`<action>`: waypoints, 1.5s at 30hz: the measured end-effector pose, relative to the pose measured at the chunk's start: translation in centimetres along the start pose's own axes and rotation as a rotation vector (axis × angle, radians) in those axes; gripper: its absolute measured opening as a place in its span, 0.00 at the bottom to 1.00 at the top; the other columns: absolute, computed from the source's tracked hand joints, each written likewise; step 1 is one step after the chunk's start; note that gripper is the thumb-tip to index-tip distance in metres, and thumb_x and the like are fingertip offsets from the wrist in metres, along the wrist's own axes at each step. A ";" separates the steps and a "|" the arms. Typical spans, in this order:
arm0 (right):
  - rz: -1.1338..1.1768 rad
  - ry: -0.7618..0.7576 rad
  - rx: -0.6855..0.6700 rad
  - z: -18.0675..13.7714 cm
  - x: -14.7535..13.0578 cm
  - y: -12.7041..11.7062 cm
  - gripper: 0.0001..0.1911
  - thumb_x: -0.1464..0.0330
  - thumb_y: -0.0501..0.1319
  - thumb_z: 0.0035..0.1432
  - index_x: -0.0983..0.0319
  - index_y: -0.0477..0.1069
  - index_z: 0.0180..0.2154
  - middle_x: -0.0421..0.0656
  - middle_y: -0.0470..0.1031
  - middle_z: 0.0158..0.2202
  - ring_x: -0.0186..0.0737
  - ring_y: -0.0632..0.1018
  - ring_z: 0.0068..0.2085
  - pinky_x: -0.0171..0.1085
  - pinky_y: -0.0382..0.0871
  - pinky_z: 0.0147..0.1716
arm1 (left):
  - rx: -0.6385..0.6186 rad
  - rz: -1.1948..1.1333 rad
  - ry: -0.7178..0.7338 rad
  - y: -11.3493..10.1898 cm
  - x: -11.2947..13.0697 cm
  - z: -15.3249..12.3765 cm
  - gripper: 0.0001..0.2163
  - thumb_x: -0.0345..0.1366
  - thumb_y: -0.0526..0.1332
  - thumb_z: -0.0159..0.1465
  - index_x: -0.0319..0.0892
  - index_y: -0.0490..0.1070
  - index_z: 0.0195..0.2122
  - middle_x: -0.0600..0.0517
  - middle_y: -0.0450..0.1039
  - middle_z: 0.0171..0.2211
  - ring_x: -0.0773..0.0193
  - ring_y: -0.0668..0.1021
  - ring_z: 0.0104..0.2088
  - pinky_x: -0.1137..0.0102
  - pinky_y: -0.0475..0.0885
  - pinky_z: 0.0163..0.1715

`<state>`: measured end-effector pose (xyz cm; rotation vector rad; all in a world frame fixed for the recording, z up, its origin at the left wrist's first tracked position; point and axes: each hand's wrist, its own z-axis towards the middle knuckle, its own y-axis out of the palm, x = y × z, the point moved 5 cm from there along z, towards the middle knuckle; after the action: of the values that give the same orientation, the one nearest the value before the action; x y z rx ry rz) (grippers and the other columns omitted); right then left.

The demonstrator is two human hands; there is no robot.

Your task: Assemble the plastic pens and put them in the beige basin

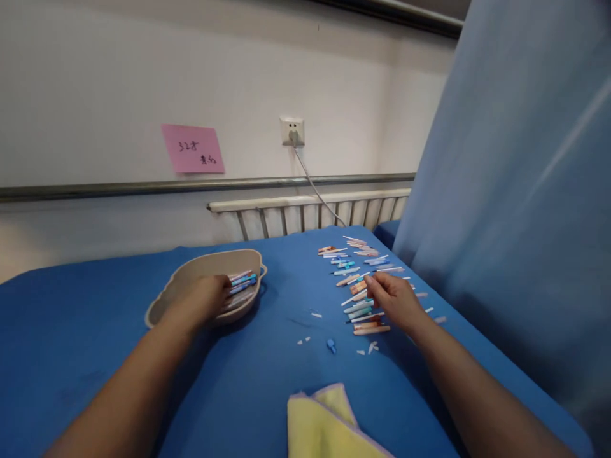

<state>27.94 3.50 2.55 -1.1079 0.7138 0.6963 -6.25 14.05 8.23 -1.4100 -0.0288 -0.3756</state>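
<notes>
My left hand [212, 296] is inside a beige basket [191, 266], its fingers curled at the left ends of a bundle of slim pens [243, 283] with blue and clear parts. Its fingertips are mostly hidden, so what they grip does not show. Over on the right, my right hand [394, 299] hovers low above rows of loose pen parts [360, 310], thumb and fingers pinched together. Whether a thin white stick near the fingertips is held or lies beneath is unclear. The parts are white, light blue, orange and beige barrels and thin sticks.
A yellow cloth [324, 426] lies at the front edge. Small white bits [373, 347] and a blue piece [331, 346] are scattered mid-table. The blue-covered surface [267, 381] meets a railing [305, 203] at the back; a blue curtain [501, 191] hangs on the right.
</notes>
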 end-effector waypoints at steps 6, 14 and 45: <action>-0.371 0.054 -0.198 0.5 2.3 -1.3 0.09 0.63 0.57 0.54 0.60 0.68 0.26 0.37 0.70 0.22 0.34 0.68 0.24 0.32 0.54 0.23 | 0.183 0.137 0.199 0.1 6.8 -2.2 0.15 0.41 0.49 0.63 0.42 0.72 0.41 0.45 0.75 0.39 0.53 0.75 0.40 0.64 0.64 0.40; -0.430 0.134 -0.328 0.5 4.1 -2.1 0.04 0.69 0.60 0.51 0.61 0.72 0.26 0.37 0.71 0.20 0.31 0.68 0.22 0.31 0.53 0.21 | -0.103 -0.068 0.689 9.9 15.7 -10.3 0.10 0.33 0.48 0.65 0.43 0.70 0.37 0.48 0.72 0.34 0.59 0.72 0.36 0.65 0.67 0.38; -0.775 0.064 -0.630 -1.6 1.4 1.7 0.09 0.63 0.62 0.48 0.57 0.75 0.34 0.43 0.78 0.35 0.40 0.75 0.35 0.33 0.55 0.26 | -0.297 -0.547 0.518 11.0 13.4 -8.9 0.08 0.34 0.52 0.63 0.42 0.70 0.33 0.53 0.70 0.29 0.67 0.72 0.32 0.74 0.64 0.33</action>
<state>27.21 2.70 0.09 -1.8420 0.0571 0.2031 7.58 3.52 -0.58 -1.5457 0.0684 -1.2316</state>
